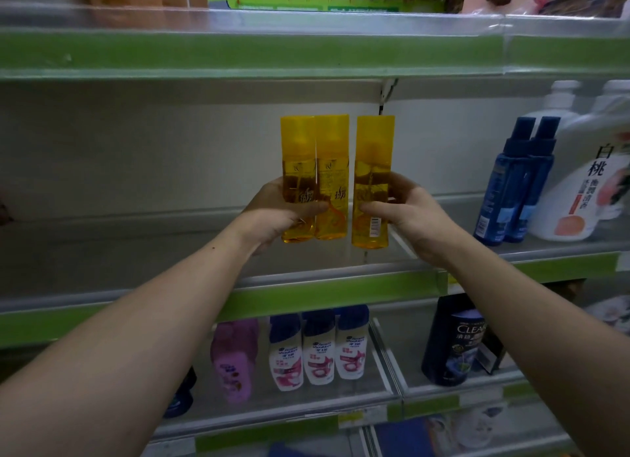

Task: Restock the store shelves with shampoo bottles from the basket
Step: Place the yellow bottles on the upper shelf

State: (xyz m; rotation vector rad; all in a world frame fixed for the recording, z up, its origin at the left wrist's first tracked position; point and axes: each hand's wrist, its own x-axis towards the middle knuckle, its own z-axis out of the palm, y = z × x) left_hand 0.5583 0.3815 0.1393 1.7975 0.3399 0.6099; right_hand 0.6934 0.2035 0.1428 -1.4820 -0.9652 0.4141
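Left hand [272, 212], fingers curled, grips two yellow shampoo bottles [315, 170] of amber liquid, upright just above the middle shelf [136, 248]; beside them, right hand [410, 214] clasps a third yellow bottle [373, 163], thumb across its front.

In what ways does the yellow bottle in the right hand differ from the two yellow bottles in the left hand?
The right hand holds one yellow bottle; the left hand holds a touching pair. The single bottle shows its barcode, the pair show printed characters. All three are upright with yellow caps.
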